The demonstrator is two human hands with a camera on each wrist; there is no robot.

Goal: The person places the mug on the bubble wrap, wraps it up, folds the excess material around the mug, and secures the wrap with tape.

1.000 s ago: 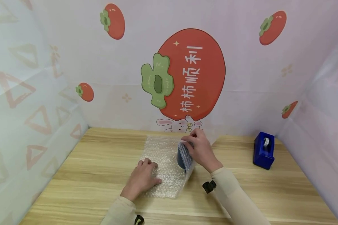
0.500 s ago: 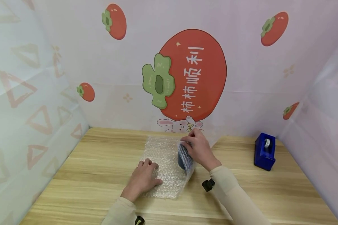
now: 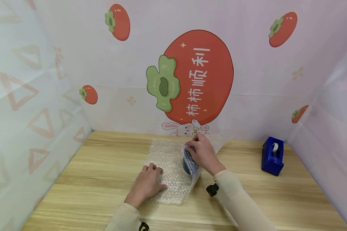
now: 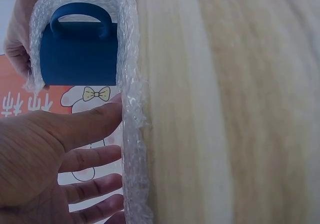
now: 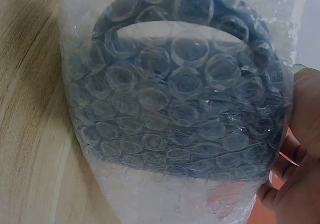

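Note:
A blue mug (image 3: 186,166) stands upright on a sheet of bubble wrap (image 3: 167,184) on the wooden table. Its handle shows in the left wrist view, where the mug (image 4: 80,58) is partly covered by wrap. My right hand (image 3: 203,154) pinches the raised right part of the bubble wrap at the top of the mug. In the right wrist view that layer of bubble wrap (image 5: 150,134) lies over the mug's side and handle. My left hand (image 3: 146,183) rests its spread fingertips and thumb on the flat wrap, left of the mug.
A blue tape dispenser (image 3: 272,156) with a small roll of tape (image 3: 275,147) stands at the back right of the table (image 3: 98,179). A printed backdrop (image 3: 118,109) with persimmons rises behind and along both sides.
My right hand has shifted very slightly with the bubble wrap, which now lies a little closer over the mug. The left hand stays in place on the sheet.

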